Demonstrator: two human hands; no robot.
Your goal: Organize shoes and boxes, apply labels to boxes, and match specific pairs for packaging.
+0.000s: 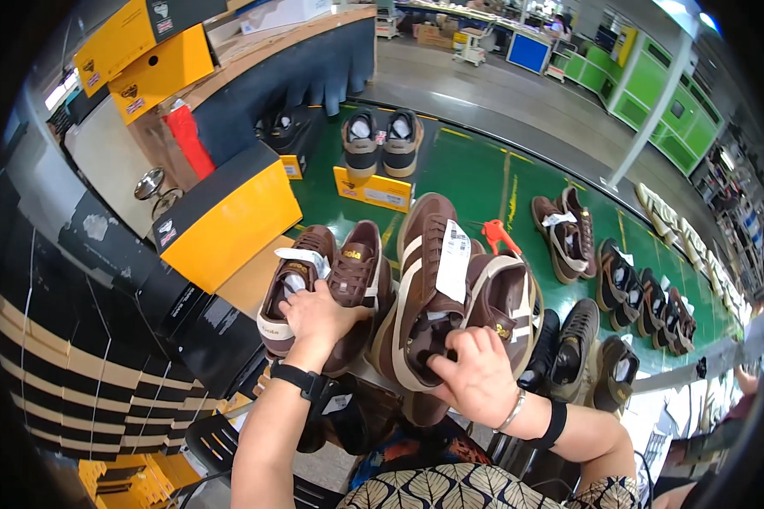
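Two pairs of brown sneakers with pale stripes are in front of me. My left hand [321,316] grips the near left brown sneaker [301,270] at its opening, thumb toward its mate [355,276]. White paper and a tag lie on that left shoe. My right hand [477,373] has its fingers curled at the opening of a larger-looking brown sneaker [416,280], which has a white label [454,259] over its laces. Its fingertips are partly hidden inside the dark opening. Another brown sneaker [499,293] is tilted against it on the right.
A yellow-and-black shoebox [238,220] stands left, beside stacked dark boxes [76,356]. Grey-and-black sneakers [361,144] rest on a yellow box at the back. Red-handled scissors [501,236] lie behind the shoes. More shoes [564,233] line the green conveyor belt [475,174] to the right.
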